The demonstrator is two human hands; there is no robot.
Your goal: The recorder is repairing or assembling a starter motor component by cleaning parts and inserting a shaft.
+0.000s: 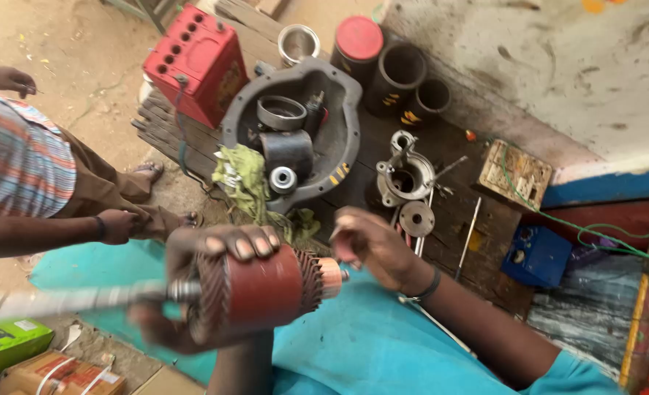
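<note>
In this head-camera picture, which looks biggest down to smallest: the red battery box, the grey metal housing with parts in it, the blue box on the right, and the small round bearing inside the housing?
1. Grey metal housing
2. Red battery box
3. Blue box
4. Small round bearing

All lie at similar distance, so the order looks dependable.

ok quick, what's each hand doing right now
left hand: closed around the red motor rotor, holding it up
right hand: fingers curled at the rotor's end, grip cannot be told
</note>
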